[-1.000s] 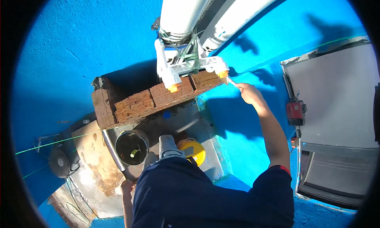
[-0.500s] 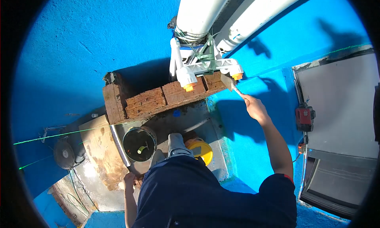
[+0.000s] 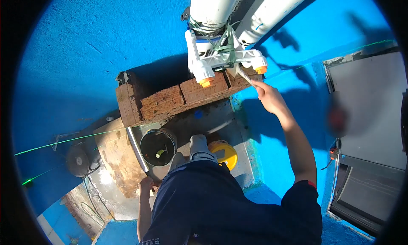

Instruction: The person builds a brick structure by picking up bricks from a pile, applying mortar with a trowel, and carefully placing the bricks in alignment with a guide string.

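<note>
My right hand (image 3: 270, 98) is closed round the handle of a trowel (image 3: 245, 77). The blade lies over the right end of a low brick wall (image 3: 204, 88), partly hidden by a white plastic pipe frame (image 3: 221, 60) with orange-yellow end caps. Down at the lower left, my left hand (image 3: 145, 186) is closed beside my leg on a reddish-brown, brick-like block (image 3: 156, 188), mostly hidden by the hand and my clothing.
Two thick white pipes (image 3: 212, 9) rise behind the wall. A dark bucket (image 3: 172, 138) and a yellow bucket (image 3: 229, 155) stand by my feet. A stained wooden board (image 3: 114, 155) lies left, beneath green laser lines. A grey-paned window (image 3: 367, 113) is at the right.
My right hand has pushed the trowel leftward and farther in over the bricks, its blade now partly behind the pipe frame. My left hand keeps its hold. The whole view has shifted slightly.
</note>
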